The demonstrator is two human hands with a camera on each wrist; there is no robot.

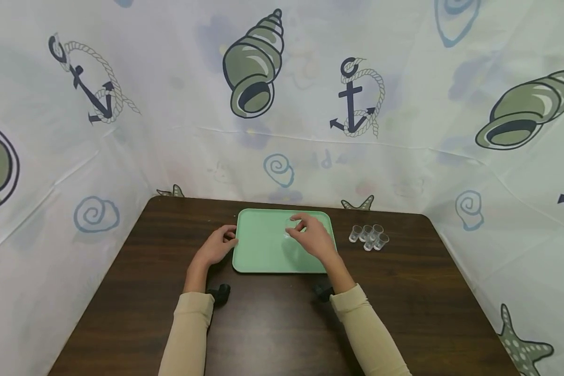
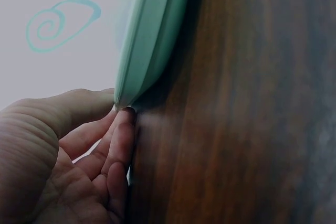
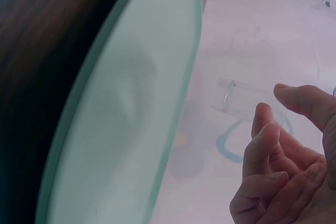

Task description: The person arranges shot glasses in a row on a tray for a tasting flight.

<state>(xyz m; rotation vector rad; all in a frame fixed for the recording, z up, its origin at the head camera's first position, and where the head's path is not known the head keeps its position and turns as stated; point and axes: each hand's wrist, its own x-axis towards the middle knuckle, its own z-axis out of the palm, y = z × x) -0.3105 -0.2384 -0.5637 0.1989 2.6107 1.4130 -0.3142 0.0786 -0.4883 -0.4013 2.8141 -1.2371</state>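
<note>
The cup [image 3: 240, 99] is clear and small, and it sits over the right half of the tray [image 1: 263, 250], at your right hand [image 1: 315, 237]. Your thumb and fingertips appear to pinch it near the top, one on either side; its clear wall makes it hard to tell whether the base touches the tray or hangs just above it. It should be light and stiff, probably slick on the outside, and might crack or tip if knocked. Take it lightly by the upper wall, with thumb and forefinger opposite each other.

Your left hand [image 1: 218, 245] pinches the tray's left edge, thumb against the rim and fingertips beneath. The tray looks stiff and fairly light, so even a small tug there could slide it; a steady, gentle hold suits it best.

Just right of the tray stand five other cups [image 1: 370, 240], bunched together. Under the tray is the dark table [image 1: 272, 318], and behind it hangs the printed cloth [image 1: 183, 156].
</note>
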